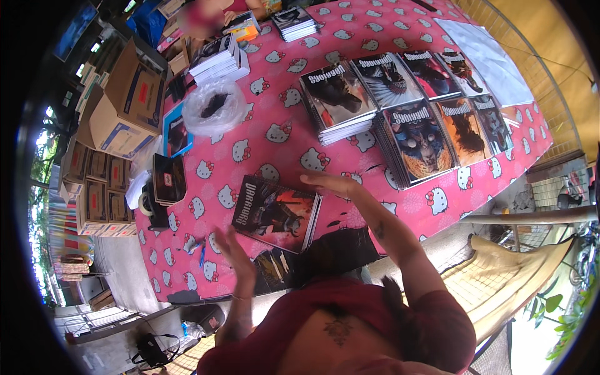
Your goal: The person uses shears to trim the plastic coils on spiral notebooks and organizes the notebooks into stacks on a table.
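Observation:
A short stack of spiral notebooks [278,215] with a dark red and orange picture cover lies on the pink table, tilted, between my two hands. My left hand [235,255] is raised near the stack's lower left corner, fingers stretched out and slightly blurred, holding nothing. By the stack's upper right corner, my right hand [329,184] extends flat with nothing in it. Whether either hand touches the notebooks I cannot tell. A black patch [331,253] of worn tablecloth lies just on my side of the stack.
Several notebook stacks [415,144] stand in two rows at the right, beside a white sheet [494,56]. At the left are a plastic tape roll [214,106], a tape dispenser [154,209], a blue pen [202,256] and cardboard boxes [128,103]. Another person [206,22] sits across the table.

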The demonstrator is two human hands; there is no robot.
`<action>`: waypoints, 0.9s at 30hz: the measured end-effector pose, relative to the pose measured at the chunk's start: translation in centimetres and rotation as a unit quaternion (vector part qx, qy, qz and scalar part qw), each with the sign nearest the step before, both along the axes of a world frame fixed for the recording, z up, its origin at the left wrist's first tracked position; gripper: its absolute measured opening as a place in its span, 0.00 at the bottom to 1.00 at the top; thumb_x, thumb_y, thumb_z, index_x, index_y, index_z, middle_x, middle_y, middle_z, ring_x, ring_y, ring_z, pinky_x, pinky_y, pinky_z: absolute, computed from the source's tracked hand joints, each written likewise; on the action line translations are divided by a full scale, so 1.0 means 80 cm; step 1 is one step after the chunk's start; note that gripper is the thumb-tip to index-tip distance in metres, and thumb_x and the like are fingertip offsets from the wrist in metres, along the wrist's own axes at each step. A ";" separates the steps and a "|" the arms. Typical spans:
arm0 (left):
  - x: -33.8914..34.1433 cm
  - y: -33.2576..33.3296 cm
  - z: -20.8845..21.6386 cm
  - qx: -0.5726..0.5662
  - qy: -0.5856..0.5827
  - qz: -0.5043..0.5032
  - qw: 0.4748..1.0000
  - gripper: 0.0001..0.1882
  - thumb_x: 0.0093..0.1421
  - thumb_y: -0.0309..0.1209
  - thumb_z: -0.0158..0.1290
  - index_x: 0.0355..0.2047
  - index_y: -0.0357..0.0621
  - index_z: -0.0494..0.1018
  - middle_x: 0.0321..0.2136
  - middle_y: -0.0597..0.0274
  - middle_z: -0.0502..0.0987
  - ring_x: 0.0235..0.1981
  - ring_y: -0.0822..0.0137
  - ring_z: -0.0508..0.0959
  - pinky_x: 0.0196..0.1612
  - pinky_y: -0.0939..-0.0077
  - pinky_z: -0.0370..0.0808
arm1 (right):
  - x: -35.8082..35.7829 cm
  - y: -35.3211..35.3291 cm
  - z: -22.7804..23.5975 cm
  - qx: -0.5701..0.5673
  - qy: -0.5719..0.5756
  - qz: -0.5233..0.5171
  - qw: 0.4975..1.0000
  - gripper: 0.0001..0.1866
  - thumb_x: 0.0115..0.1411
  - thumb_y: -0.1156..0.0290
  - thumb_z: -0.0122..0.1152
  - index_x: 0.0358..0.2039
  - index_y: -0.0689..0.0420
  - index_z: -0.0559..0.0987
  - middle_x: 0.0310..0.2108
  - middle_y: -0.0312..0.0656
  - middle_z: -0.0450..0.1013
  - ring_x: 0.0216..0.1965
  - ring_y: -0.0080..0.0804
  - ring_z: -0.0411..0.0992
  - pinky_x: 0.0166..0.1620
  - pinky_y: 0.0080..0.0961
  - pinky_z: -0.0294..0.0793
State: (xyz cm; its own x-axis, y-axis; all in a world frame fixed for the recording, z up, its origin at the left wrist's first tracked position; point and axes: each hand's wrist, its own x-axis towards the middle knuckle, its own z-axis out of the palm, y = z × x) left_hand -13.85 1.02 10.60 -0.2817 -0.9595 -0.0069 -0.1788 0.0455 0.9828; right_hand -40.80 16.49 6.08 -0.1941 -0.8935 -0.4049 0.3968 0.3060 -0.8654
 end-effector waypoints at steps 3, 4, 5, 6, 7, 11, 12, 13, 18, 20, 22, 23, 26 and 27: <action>0.032 0.040 -0.050 0.374 0.104 -0.053 0.920 0.34 0.62 0.52 0.52 0.60 0.41 0.61 0.56 0.55 0.65 0.57 0.58 0.66 0.59 0.60 0.63 | 0.017 -0.018 0.002 -0.016 0.020 0.064 0.998 0.46 0.57 0.42 0.58 0.68 0.54 0.55 0.66 0.45 0.57 0.67 0.35 0.53 0.67 0.33 0.49; 0.024 0.041 -0.071 0.401 0.115 -0.072 0.906 0.33 0.60 0.52 0.53 0.56 0.42 0.64 0.53 0.56 0.67 0.55 0.58 0.69 0.57 0.61 0.66 | 0.022 -0.019 0.001 -0.019 0.027 0.080 0.996 0.45 0.57 0.44 0.59 0.68 0.55 0.55 0.65 0.45 0.58 0.66 0.35 0.54 0.66 0.32 0.50; 0.023 0.037 -0.087 0.383 0.130 -0.076 0.911 0.31 0.60 0.51 0.54 0.54 0.42 0.65 0.51 0.57 0.69 0.53 0.59 0.70 0.56 0.61 0.67 | 0.025 -0.018 0.002 -0.023 0.035 0.094 0.995 0.45 0.57 0.47 0.60 0.68 0.55 0.56 0.65 0.45 0.59 0.65 0.34 0.55 0.66 0.32 0.51; 0.020 0.034 -0.100 0.366 0.146 -0.079 0.916 0.29 0.59 0.50 0.54 0.52 0.42 0.67 0.49 0.58 0.71 0.51 0.59 0.72 0.55 0.61 0.68 | 0.029 -0.018 0.003 -0.026 0.044 0.108 0.993 0.44 0.57 0.49 0.61 0.68 0.56 0.56 0.64 0.44 0.60 0.65 0.34 0.57 0.66 0.32 0.52; 0.019 0.031 -0.111 0.348 0.162 -0.083 0.920 0.27 0.59 0.48 0.54 0.50 0.42 0.68 0.47 0.59 0.73 0.49 0.60 0.73 0.54 0.61 0.69 | 0.032 -0.016 0.004 -0.030 0.054 0.121 0.991 0.43 0.57 0.52 0.62 0.68 0.56 0.56 0.64 0.44 0.60 0.64 0.34 0.58 0.65 0.32 0.53; -0.018 0.015 -0.118 0.393 0.194 -0.159 0.885 0.24 0.57 0.43 0.57 0.48 0.41 0.69 0.42 0.60 0.76 0.46 0.62 0.76 0.52 0.62 0.73 | 0.051 0.036 -0.019 -0.092 0.030 -0.010 0.995 0.43 0.55 0.59 0.64 0.66 0.59 0.57 0.62 0.45 0.62 0.63 0.34 0.59 0.65 0.31 0.54; -0.033 0.017 -0.110 0.433 0.193 -0.178 0.862 0.24 0.56 0.42 0.57 0.48 0.42 0.68 0.42 0.60 0.75 0.45 0.62 0.76 0.51 0.63 0.74 | 0.052 0.054 -0.022 -0.097 0.028 -0.050 0.994 0.42 0.54 0.60 0.64 0.66 0.59 0.57 0.61 0.45 0.62 0.63 0.34 0.59 0.65 0.31 0.54; -0.050 0.021 -0.103 0.424 0.184 -0.205 0.863 0.23 0.56 0.41 0.57 0.48 0.43 0.68 0.42 0.60 0.75 0.45 0.62 0.76 0.51 0.64 0.74 | 0.054 0.072 -0.026 -0.102 0.026 -0.091 0.990 0.42 0.54 0.61 0.64 0.66 0.59 0.57 0.61 0.45 0.62 0.62 0.35 0.59 0.65 0.30 0.54; -0.135 0.075 -0.055 0.379 0.147 -0.316 0.857 0.20 0.57 0.34 0.55 0.48 0.44 0.67 0.43 0.60 0.73 0.46 0.64 0.74 0.51 0.66 0.74 | 0.064 0.152 -0.019 -0.073 0.024 -0.308 0.948 0.35 0.55 0.62 0.61 0.62 0.58 0.63 0.58 0.42 0.65 0.60 0.34 0.61 0.64 0.31 0.55; -0.167 0.089 -0.067 0.382 0.183 -0.320 0.848 0.20 0.57 0.33 0.54 0.49 0.44 0.67 0.44 0.60 0.72 0.47 0.64 0.74 0.51 0.66 0.73 | 0.055 0.166 -0.026 -0.093 0.023 -0.352 0.931 0.33 0.57 0.59 0.61 0.60 0.58 0.66 0.57 0.41 0.67 0.59 0.33 0.62 0.63 0.30 0.56; -0.194 0.099 -0.062 0.392 0.204 -0.351 0.826 0.21 0.58 0.31 0.53 0.51 0.44 0.66 0.43 0.62 0.72 0.47 0.68 0.72 0.50 0.70 0.70 | 0.042 0.172 -0.041 -0.135 -0.044 -0.421 0.896 0.31 0.60 0.55 0.59 0.59 0.57 0.68 0.56 0.40 0.68 0.58 0.33 0.63 0.62 0.29 0.57; -0.198 0.101 -0.064 0.395 0.203 -0.351 0.825 0.20 0.58 0.32 0.53 0.51 0.43 0.66 0.43 0.62 0.72 0.47 0.67 0.72 0.51 0.69 0.71 | 0.041 0.172 -0.042 -0.154 -0.081 -0.452 0.875 0.30 0.61 0.53 0.58 0.59 0.57 0.69 0.56 0.39 0.68 0.58 0.33 0.64 0.62 0.29 0.57; -0.204 0.106 -0.066 0.378 0.219 -0.353 0.827 0.19 0.60 0.35 0.52 0.49 0.41 0.67 0.44 0.61 0.72 0.47 0.66 0.73 0.51 0.68 0.72 | 0.065 0.185 -0.045 -0.078 -0.091 -0.554 0.824 0.38 0.62 0.42 0.52 0.62 0.56 0.64 0.62 0.42 0.62 0.64 0.33 0.56 0.65 0.38 0.50; -0.206 0.103 -0.072 0.383 0.213 -0.348 0.829 0.20 0.60 0.35 0.52 0.49 0.41 0.66 0.44 0.61 0.72 0.47 0.66 0.73 0.51 0.68 0.72 | 0.077 0.185 -0.044 -0.040 -0.083 -0.604 0.792 0.40 0.61 0.40 0.51 0.63 0.57 0.63 0.65 0.43 0.59 0.66 0.34 0.53 0.66 0.40 0.48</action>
State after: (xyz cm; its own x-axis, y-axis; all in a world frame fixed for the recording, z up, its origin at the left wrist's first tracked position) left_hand -30.35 9.26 4.84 -0.8980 -0.3241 -0.2976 -0.0010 -0.6748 0.7380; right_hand -34.60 31.27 2.58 -0.8765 -0.1208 -0.4660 0.4684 -0.4368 -0.7680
